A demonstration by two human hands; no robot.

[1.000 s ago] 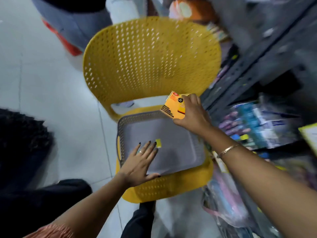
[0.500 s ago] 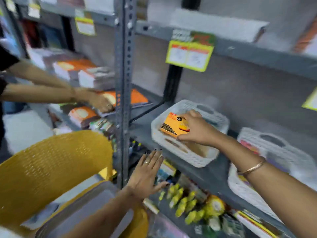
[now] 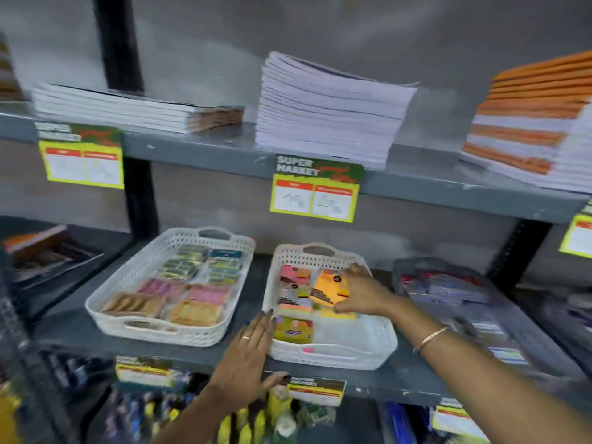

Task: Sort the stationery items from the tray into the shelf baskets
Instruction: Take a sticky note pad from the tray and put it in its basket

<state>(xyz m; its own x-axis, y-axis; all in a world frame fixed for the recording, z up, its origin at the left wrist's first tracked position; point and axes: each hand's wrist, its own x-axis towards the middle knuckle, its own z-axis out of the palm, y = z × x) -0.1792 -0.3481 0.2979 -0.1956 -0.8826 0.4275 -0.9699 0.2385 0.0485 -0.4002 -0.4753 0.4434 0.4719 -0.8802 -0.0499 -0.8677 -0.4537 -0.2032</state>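
My right hand point(image 3: 360, 293) grips an orange sticky-note pack point(image 3: 328, 288) low inside the middle white basket point(image 3: 333, 355) on the grey shelf. That basket also holds a pink pack point(image 3: 294, 288) and a yellow-pink pack point(image 3: 293, 330). My left hand point(image 3: 248, 355) hovers flat, fingers spread, at the shelf's front edge beside the basket's left corner, holding nothing. The left white basket point(image 3: 160, 331) holds several small packs in rows. The tray is out of view.
A grey basket point(image 3: 519, 334) with packets sits to the right on the same shelf. Stacks of notebooks point(image 3: 326, 110) lie on the shelf above, with yellow price tags point(image 3: 315, 193) on its edge. Bottles and small goods point(image 3: 253, 421) fill the shelf below.
The view swung from the yellow chair and grey tray up to the shelf. My right hand carried the orange pack from the tray into the middle white basket. My left hand left the tray.
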